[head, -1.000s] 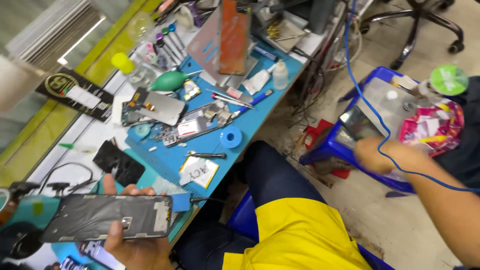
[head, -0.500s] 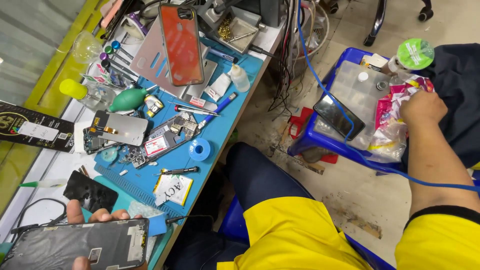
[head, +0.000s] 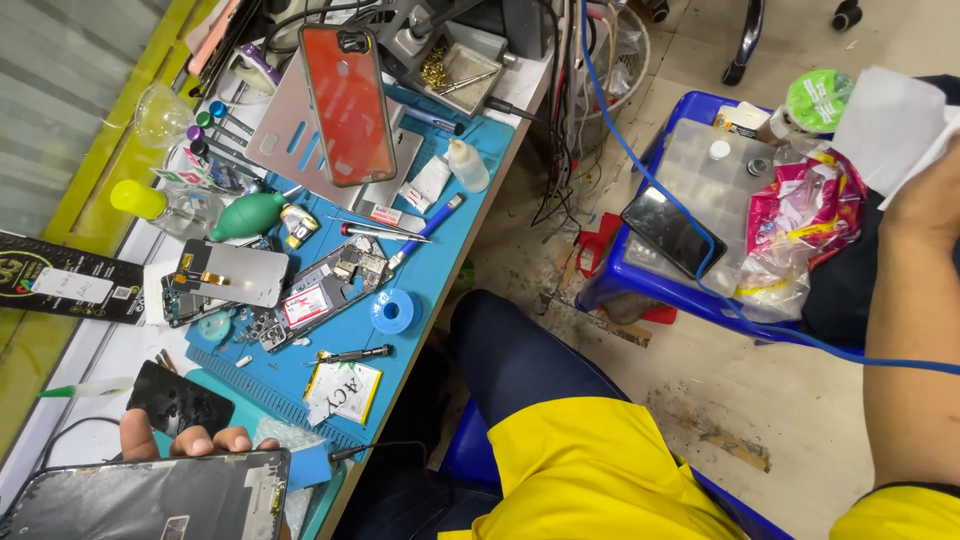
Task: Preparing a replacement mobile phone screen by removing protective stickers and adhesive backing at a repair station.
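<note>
Left grip (head: 190,442) curled over the top edge of a dark phone screen panel (head: 150,500), fingertips (head: 235,438) showing above the panel's rim, thumb at the far side, panel lying flat at the near left corner of the desk (head: 455,225). Right grip (head: 925,200) raised at the far right edge of the view, only wrist and back showing, pressed against a white tissue (head: 885,125); whether closed on it, cannot tell. Using the blue work mat (head: 440,260) as landmark: at its far end, propped upright, a red-backed phone (head: 350,105) leaning on a grey metal stand (head: 285,135); near its middle, an opened phone body (head: 325,290) with boards exposed, beside a grey screen assembly (head: 235,272); just right of that body, a small blue tape roll (head: 392,312); toward the mat's near end, a black screwdriver (head: 350,354) and a yellow-edged battery (head: 342,390); off its left side, a green air blower (head: 250,213). Well right of the mat, down on the floor, a blue plastic stool (head: 640,275) carrying a clear parts box (head: 715,180) and a black phone (head: 672,230), with a blue cable (head: 640,180) running across it.
</note>
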